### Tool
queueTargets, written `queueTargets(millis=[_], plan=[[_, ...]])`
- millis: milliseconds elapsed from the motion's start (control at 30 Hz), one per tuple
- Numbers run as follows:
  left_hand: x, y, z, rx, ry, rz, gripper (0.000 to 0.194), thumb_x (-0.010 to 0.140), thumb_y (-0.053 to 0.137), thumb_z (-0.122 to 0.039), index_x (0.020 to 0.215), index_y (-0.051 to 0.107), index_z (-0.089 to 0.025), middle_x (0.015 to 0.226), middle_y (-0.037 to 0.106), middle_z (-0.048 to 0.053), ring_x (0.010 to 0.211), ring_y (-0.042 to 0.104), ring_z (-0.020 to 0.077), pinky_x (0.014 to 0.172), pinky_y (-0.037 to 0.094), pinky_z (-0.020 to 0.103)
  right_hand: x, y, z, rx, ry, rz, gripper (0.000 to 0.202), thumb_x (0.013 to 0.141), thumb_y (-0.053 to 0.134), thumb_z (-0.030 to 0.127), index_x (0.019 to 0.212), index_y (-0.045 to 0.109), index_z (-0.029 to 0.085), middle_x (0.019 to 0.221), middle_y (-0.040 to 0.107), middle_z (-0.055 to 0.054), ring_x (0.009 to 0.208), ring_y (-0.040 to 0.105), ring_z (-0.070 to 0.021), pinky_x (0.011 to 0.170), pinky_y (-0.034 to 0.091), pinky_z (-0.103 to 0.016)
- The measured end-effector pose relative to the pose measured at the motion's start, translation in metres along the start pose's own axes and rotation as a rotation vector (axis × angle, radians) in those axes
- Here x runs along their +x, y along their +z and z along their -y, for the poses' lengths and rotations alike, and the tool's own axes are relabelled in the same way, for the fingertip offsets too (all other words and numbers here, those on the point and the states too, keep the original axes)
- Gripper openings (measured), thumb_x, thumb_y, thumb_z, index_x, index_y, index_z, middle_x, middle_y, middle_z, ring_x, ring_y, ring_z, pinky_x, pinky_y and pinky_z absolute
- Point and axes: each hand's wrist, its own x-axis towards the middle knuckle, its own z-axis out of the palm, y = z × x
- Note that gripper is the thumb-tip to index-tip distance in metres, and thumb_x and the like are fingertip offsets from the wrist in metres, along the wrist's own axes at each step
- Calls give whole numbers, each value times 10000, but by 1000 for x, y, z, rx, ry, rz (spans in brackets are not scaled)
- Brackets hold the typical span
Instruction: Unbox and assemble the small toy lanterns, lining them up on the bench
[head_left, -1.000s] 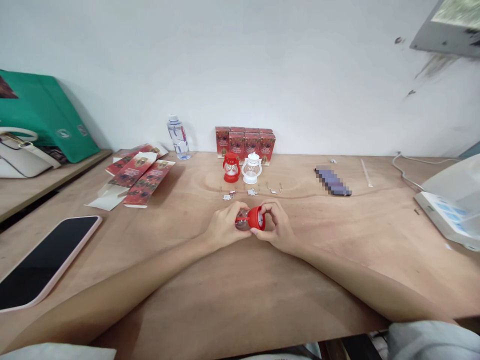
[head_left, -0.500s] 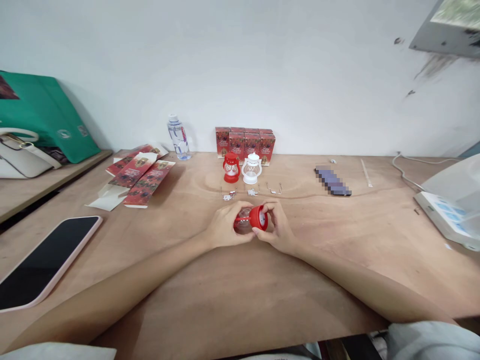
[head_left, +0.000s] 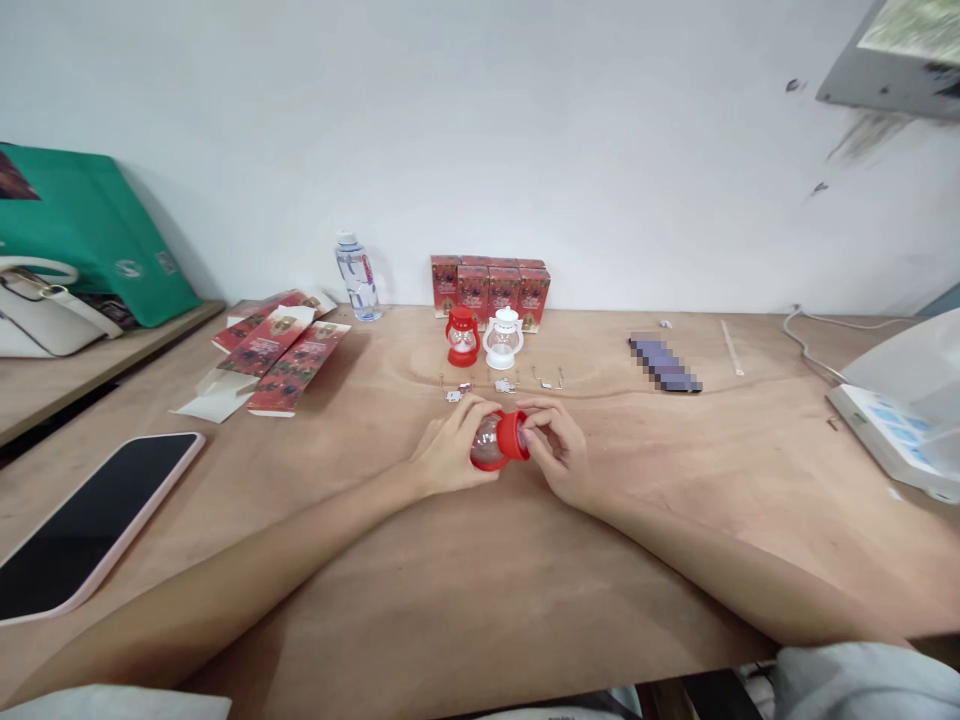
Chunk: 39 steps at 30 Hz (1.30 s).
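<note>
Our left hand (head_left: 448, 452) with its grip around a small red lantern (head_left: 498, 440), tipped sideways over the surface (head_left: 480, 600), our right hand (head_left: 564, 458) touching its bottom end, pinching or not we cannot tell, a white lantern (head_left: 503, 340) standing behind our hands

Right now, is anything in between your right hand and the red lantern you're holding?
Nothing visible is: my right hand touches one end of the held red lantern, and my left hand grips the other. The white lantern stands farther back.
</note>
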Motion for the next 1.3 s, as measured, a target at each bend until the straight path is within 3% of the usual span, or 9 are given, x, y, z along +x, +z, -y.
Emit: queueTargets(millis=[100,200,767,1033,1300], plan=[[-2,4,0,155,-68,-33,682,647,692,-335,1240,366,-245,1169,497,79,953,623,235,664,536,326,0,4,-5,70,104,-22,42,872,545,246,867,581,226,1075,586,-95,1060,582,-204,858,510,-368],[-4,6,0,247,-42,-63,680,684,680,-348,1266,349,-231,1157,483,93,934,628,240,660,540,329,0,5,-7,160,167,-45,68,864,574,284,850,600,223,1068,601,-89,1028,603,-191,820,534,-342],[-4,6,-3,303,37,-149,720,680,650,-400,1273,292,-200,1122,484,111,909,625,251,658,540,341,-6,10,-10,160,223,-14,126,870,561,328,948,548,230,1153,630,-99,1078,630,-185,900,560,-359],[-2,6,-3,304,-14,-144,668,662,663,-375,1222,341,-203,1110,496,95,906,627,242,657,534,332,-5,10,-11,160,251,32,303,868,563,343,1146,507,236,1242,614,-102,1117,623,-191,977,528,-391],[-2,4,-2,274,-2,-123,633,629,661,-350,1177,383,-195,1116,530,97,938,632,248,687,547,336,-6,7,-15,16,238,126,423,902,491,285,1322,469,238,1255,607,-103,1131,613,-206,964,525,-394]])
